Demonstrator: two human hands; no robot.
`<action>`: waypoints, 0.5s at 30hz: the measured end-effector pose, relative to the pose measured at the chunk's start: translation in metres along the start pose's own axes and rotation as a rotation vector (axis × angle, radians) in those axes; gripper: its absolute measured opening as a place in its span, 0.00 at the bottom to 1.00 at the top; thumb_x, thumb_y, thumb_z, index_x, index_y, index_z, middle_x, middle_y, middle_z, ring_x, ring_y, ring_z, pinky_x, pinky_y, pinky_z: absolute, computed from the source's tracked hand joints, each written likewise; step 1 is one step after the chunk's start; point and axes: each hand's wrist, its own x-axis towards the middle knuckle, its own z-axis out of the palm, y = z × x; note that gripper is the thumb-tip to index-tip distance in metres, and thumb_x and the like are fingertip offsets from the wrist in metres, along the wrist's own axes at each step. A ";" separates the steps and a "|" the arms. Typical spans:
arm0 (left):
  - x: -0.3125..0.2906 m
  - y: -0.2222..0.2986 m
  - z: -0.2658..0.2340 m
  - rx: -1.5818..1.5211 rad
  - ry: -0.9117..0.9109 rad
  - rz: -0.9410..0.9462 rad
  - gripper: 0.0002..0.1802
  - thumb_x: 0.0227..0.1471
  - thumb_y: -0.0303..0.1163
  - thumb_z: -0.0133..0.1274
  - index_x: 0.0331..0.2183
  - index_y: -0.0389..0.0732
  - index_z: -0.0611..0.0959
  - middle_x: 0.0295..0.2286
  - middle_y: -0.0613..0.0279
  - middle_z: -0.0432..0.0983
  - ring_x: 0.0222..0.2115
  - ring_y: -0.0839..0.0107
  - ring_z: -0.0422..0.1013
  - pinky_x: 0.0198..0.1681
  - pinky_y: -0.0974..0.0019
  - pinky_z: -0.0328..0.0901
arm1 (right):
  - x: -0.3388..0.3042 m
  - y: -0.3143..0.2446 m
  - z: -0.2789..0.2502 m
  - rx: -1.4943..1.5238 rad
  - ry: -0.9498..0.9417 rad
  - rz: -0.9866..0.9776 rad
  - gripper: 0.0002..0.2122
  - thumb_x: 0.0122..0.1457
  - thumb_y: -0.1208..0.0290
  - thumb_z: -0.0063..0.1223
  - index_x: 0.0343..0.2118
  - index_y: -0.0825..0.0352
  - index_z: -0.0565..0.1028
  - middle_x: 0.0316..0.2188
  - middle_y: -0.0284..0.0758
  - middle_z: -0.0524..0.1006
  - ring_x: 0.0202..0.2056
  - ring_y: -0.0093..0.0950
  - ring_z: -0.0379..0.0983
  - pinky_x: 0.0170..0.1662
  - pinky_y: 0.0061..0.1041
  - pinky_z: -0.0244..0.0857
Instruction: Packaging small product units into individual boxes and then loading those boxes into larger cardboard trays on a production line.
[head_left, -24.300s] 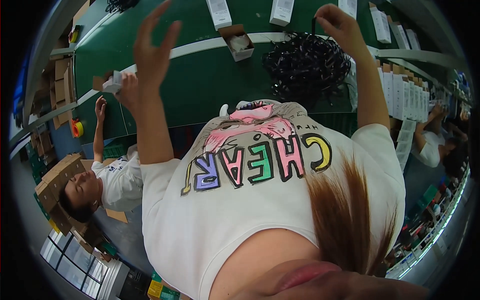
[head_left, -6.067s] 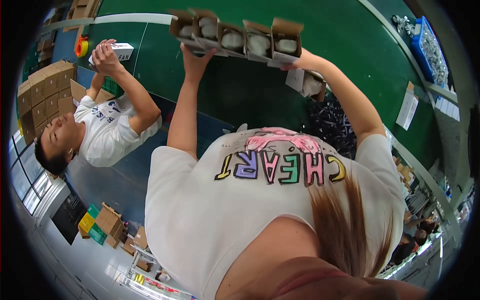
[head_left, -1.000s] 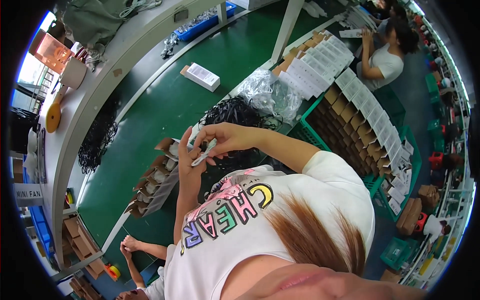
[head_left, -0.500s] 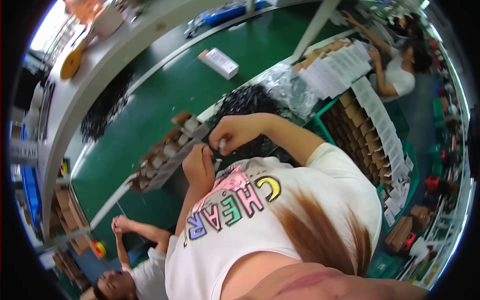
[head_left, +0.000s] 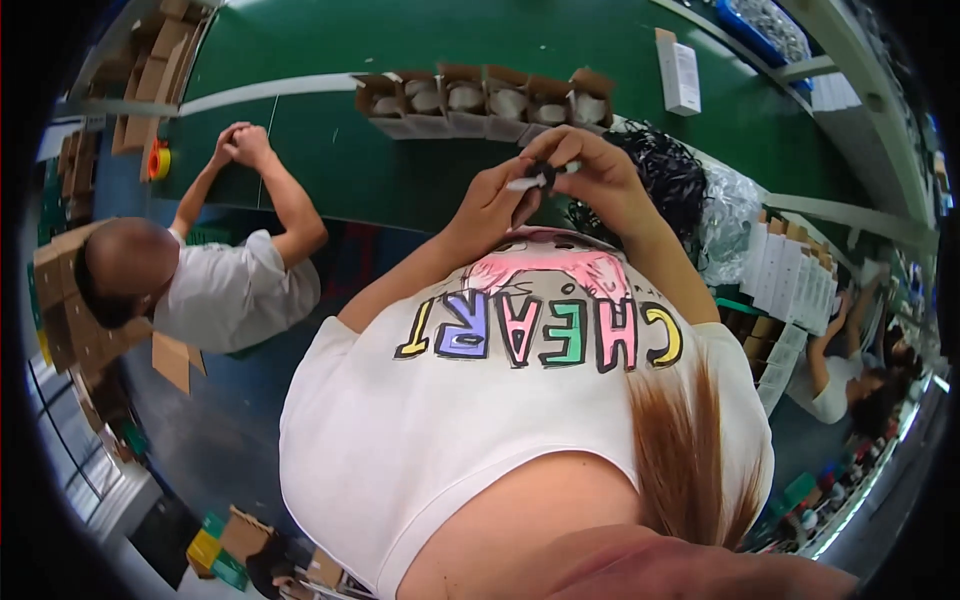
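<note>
In front of my chest, both hands meet at a small black coiled cable with white ends [head_left: 541, 176]. My left hand [head_left: 487, 205] pinches it from the left, around the longer white end. My right hand [head_left: 605, 180] grips it from the other side, its fingers curled over the black part. Just beyond my hands stands a row of open small boxes [head_left: 480, 126], each with a whitish wrapped thing inside. A heap of black cables [head_left: 668, 170] lies beside my right forearm.
A closed white box [head_left: 681, 80] rests on the green table [head_left: 330, 45]. Clear plastic bags [head_left: 730, 220] and stacked white boxes [head_left: 790, 285] are at the right. On the left a co-worker's hands [head_left: 245, 146] lie together over the table edge; another person works at far right.
The view has swung round, with the box row now straight ahead. My hands have come together, and the black cable with white ends now shows plainly between them.
</note>
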 end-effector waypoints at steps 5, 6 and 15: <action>0.017 0.047 -0.077 0.986 0.635 0.873 0.25 0.53 0.32 0.57 0.51 0.42 0.68 0.43 0.58 0.69 0.32 0.74 0.70 0.31 0.71 0.66 | 0.039 0.030 0.004 0.007 0.231 0.155 0.11 0.51 0.87 0.51 0.37 0.66 0.73 0.41 0.35 0.74 0.39 0.23 0.69 0.44 0.17 0.61; 0.024 0.061 -0.102 1.092 0.742 0.833 0.28 0.51 0.33 0.59 0.52 0.41 0.68 0.44 0.58 0.69 0.31 0.73 0.70 0.32 0.70 0.66 | 0.047 0.032 0.002 -0.024 0.232 0.183 0.12 0.51 0.88 0.50 0.37 0.66 0.72 0.41 0.34 0.75 0.39 0.22 0.69 0.44 0.17 0.61; 0.074 0.131 -0.264 1.217 0.097 0.129 0.22 0.45 0.33 0.61 0.45 0.42 0.80 0.37 0.59 0.79 0.31 0.74 0.73 0.37 0.74 0.67 | 0.156 0.129 0.049 -0.363 0.069 0.115 0.12 0.52 0.87 0.49 0.39 0.67 0.72 0.38 0.32 0.76 0.38 0.22 0.71 0.42 0.20 0.65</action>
